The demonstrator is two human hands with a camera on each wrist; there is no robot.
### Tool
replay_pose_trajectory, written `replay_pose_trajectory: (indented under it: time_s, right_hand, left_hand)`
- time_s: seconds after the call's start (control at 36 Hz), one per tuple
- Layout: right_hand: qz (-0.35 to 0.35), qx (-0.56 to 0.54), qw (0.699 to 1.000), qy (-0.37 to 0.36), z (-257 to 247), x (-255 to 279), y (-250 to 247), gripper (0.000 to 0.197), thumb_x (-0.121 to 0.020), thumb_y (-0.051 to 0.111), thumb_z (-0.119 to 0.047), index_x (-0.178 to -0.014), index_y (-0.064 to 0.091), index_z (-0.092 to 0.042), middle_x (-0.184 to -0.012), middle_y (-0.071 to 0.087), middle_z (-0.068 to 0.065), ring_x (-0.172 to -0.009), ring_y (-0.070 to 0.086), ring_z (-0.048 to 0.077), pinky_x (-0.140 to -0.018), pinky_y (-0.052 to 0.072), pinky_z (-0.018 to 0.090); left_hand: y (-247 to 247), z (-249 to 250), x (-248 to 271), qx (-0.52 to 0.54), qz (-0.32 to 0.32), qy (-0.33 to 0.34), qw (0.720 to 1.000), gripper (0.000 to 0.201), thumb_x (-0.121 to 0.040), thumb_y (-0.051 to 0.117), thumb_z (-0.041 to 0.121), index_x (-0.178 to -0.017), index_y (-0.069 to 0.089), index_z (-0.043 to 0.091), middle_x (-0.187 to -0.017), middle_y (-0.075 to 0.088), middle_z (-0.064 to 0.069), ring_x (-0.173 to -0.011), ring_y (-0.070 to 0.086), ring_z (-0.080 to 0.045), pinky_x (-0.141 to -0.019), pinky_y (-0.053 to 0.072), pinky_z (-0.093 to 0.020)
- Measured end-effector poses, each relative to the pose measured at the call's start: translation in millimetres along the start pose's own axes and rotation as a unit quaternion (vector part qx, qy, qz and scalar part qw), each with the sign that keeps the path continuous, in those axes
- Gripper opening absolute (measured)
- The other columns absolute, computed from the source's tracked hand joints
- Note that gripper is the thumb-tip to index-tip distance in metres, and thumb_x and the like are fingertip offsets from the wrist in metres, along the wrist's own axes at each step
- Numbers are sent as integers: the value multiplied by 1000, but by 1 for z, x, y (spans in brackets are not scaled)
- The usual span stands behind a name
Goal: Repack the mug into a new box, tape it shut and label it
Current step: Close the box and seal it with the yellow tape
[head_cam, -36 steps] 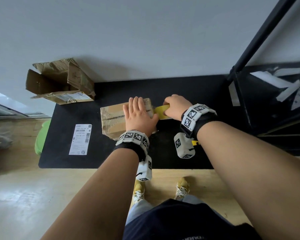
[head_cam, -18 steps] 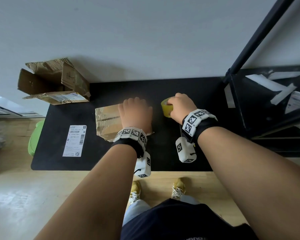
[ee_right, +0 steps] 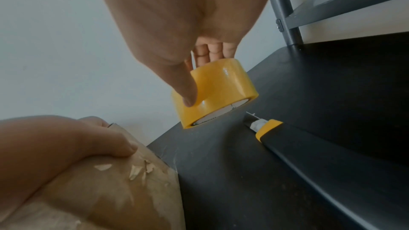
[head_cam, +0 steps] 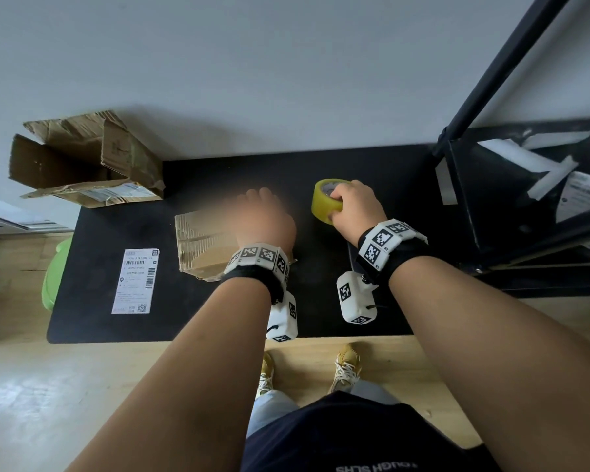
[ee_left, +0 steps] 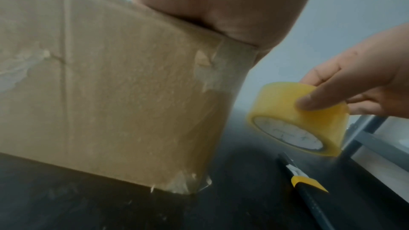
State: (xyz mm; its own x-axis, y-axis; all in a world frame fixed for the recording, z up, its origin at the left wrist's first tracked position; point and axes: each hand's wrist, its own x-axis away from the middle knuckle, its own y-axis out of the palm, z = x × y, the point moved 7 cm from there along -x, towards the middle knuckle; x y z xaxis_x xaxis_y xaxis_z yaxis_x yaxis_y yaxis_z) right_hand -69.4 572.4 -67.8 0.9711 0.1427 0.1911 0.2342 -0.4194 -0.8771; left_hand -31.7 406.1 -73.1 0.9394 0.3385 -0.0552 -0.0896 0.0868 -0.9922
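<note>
A closed cardboard box [head_cam: 201, 247] sits mid-table, with clear tape over its right corner [ee_left: 221, 80]. My left hand [head_cam: 263, 219] lies on top of it, blurred; the thumb [ee_right: 124, 148] presses the taped edge and the fingers curve over the top. To the right, my right hand [head_cam: 334, 202] grips a yellow tape roll [head_cam: 322, 207] just above the table, thumb [ee_right: 188, 93] on its outer face and fingers on the far side. A white shipping label [head_cam: 135, 281] lies flat left of the box. The mug is not visible.
A torn, open old box [head_cam: 86, 161] lies at the table's back left corner. A black and yellow utility knife [ee_right: 287, 139] lies just right of the roll. A black metal shelf [head_cam: 525, 199] stands at the right. A green object [head_cam: 53, 277] sits past the left edge.
My right hand has carried the tape roll away from the box's right end and further right. My left hand has gone from flat on the lid to curved over it.
</note>
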Motion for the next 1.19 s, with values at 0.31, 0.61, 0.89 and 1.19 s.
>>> replay_pose_trajectory:
  time_s: [0.31, 0.61, 0.89, 1.19]
  right_hand:
    - [9, -21, 1000, 12, 4, 4, -8, 32, -86, 64, -13, -119, 63, -12, -122, 53, 11, -115, 52, 31, -92, 46, 36]
    - [16, -40, 999, 17, 6, 11, -15, 27, -85, 64, -13, -111, 65, -13, -116, 53, 10, -109, 54, 31, -85, 55, 41]
    - [9, -17, 1000, 20, 16, 19, -14, 20, -86, 65, -17, -106, 66, -14, -114, 55, 10, -107, 56, 30, -82, 47, 34]
    - [-1, -20, 999, 28, 0, 18, -16, 34, -88, 63, -20, -122, 61, -15, -121, 52, 11, -114, 52, 31, -93, 48, 40]
  left_hand:
    - [2, 0, -2, -23, -121, 32, 992, 56, -72, 59, 35, -120, 39, 14, -121, 43, -4, -124, 34, -29, -117, 1, -54]
    - [-2, 3, -1, -3, -59, -4, 998, 30, -89, 42, 30, -115, 46, 15, -118, 50, -5, -121, 40, -29, -116, 7, -53]
    - [-4, 5, -3, 27, -69, -15, 997, 29, -88, 44, 25, -116, 48, 17, -116, 51, -5, -121, 40, -29, -117, 5, -50]
    - [-13, -17, 3, 72, -196, 85, 974, 117, -70, 63, 72, -153, 6, 13, -161, 9, -3, -148, -1, -21, -120, -5, -42]
